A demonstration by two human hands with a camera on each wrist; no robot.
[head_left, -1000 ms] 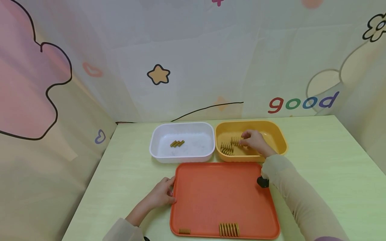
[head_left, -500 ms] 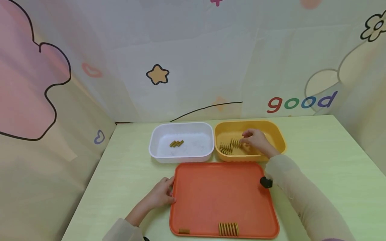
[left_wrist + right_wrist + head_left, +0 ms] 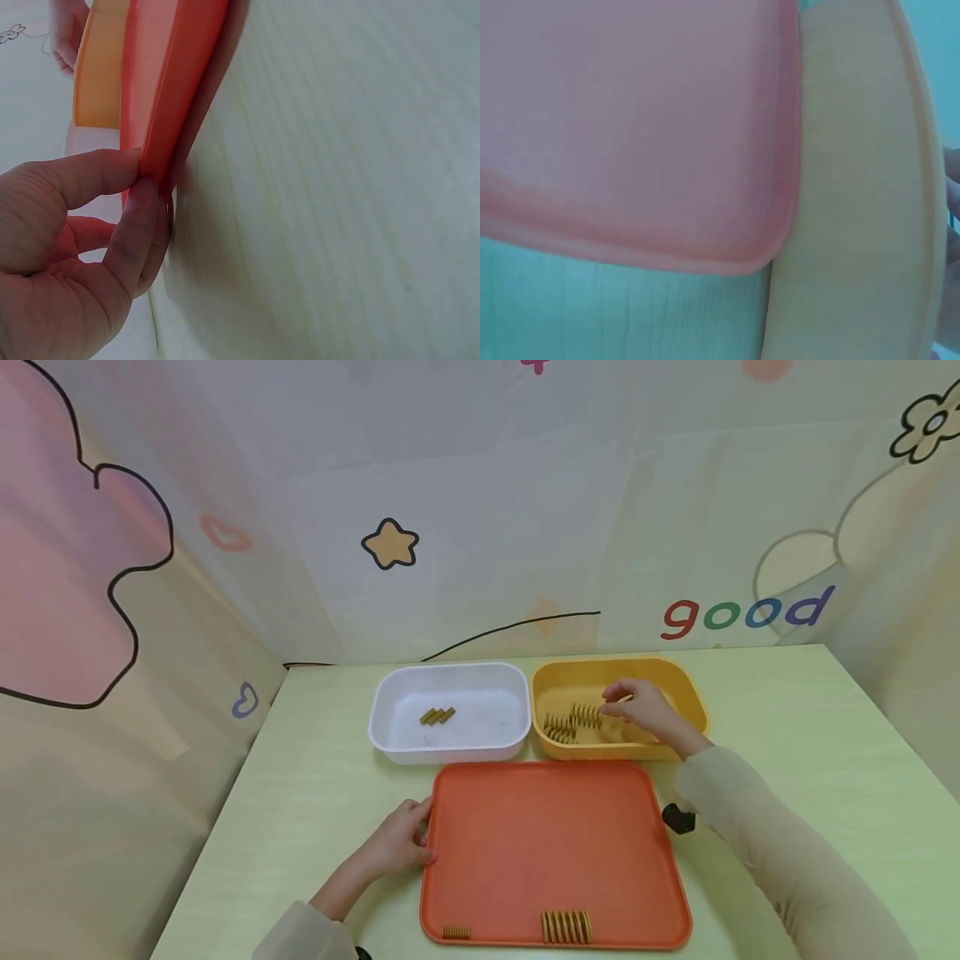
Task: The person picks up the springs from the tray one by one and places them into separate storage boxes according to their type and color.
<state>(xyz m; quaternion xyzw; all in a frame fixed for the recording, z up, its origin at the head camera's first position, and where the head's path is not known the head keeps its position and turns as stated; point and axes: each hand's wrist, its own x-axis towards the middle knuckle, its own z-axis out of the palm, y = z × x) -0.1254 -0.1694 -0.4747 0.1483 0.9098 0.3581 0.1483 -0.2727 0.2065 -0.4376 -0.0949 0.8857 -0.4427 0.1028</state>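
Observation:
My left hand pinches the left rim of an orange tray; the left wrist view shows thumb and fingers on that rim. Inside the yellow bin, my right hand has its bent fingers at the right end of a gold coil spring. I cannot tell whether they grip it. Other springs of similar size lie left of it. Along the tray's front edge lie a small spring and a large spring. The bin's wall mostly hides the hand in the right wrist view.
A white bin with several small gold springs stands left of the yellow one. Both bins sit just behind the tray on a pale green table. A printed cloth hangs behind the table.
My right hand has shifted slightly right, showing more of the spring at its fingertips. That spring lies slightly nearer the front of the bin. The left hand keeps its hold on the tray.

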